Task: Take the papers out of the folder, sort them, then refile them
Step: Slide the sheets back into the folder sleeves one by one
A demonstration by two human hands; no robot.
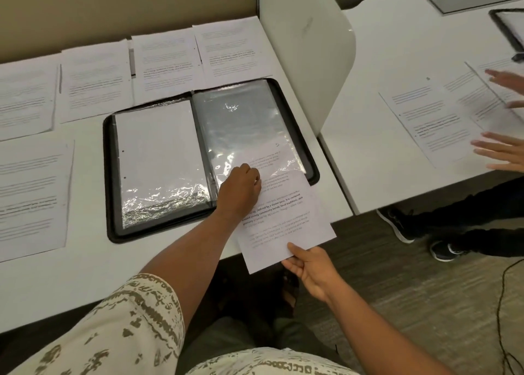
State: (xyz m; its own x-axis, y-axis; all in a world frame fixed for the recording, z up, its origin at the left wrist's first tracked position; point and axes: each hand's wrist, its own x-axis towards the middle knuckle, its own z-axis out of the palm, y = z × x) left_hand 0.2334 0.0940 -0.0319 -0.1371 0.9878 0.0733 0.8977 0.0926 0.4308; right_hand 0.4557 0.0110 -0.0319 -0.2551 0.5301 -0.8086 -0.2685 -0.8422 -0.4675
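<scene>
A black folder (112, 176) lies open on the white desk (85, 275), with clear plastic sleeves on both sides. The left sleeve (158, 153) holds a blank white sheet. A printed sheet (286, 221) sits partly inside the right sleeve (241, 125), its lower half sticking out past the desk's edge. My left hand (241, 190) grips the bottom edge of the right sleeve with curled fingers. My right hand (310, 269) pinches the sheet's lower corner.
Several printed sheets (96, 82) lie in a row behind and to the left of the folder. A white divider (306, 48) stands to the right. Beyond it another person's hands (504, 153) move over papers on a second desk, their shoes on the floor below.
</scene>
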